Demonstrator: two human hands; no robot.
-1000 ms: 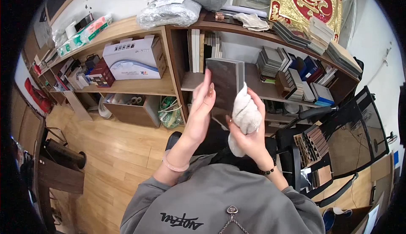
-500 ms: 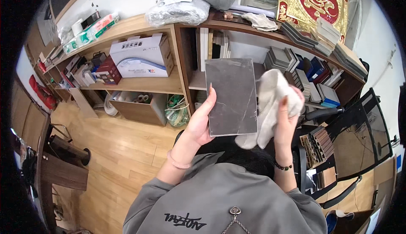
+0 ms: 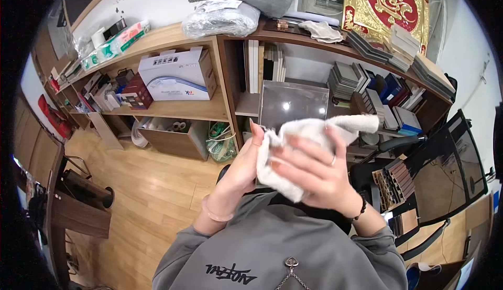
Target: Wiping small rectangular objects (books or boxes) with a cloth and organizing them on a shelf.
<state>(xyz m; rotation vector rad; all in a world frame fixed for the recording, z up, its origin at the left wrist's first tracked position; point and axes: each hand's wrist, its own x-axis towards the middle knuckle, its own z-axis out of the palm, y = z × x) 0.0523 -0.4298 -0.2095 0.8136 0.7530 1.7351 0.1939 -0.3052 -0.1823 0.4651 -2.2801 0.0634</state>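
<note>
Left hand [image 3: 242,164]: grips the left edge of the tile sample, fingers straight up along it, thumb hidden behind.
Right hand [image 3: 309,169]: spread flat over a white cloth [image 3: 314,132], pressing it against the face of the tile; fingers splayed toward 9 o'clock, a ring on one of them.
Glossy grey tile sample [image 3: 293,104]: held upright at chest height in front of the person, its upper half clear above the cloth, two ceiling lights mirrored in it; lower half hidden by cloth and hands.
Behind, 12 o'clock: wooden shelving [image 3: 173,109] with upright books and stacked sample boards.
At 10 o'clock: a white cardboard box [image 3: 175,75] on the shelf.
At 3 o'clock: a black office chair [image 3: 445,169].
Risk, grip: only one hand truly holds the tile; a hard push from the cloth hand could, I'd judge, twist it out of the left fingers and drop it on the wooden floor [image 3: 136,195].
Risk, cloth: its loose end trails toward 2 o'clock and might snag.
</note>
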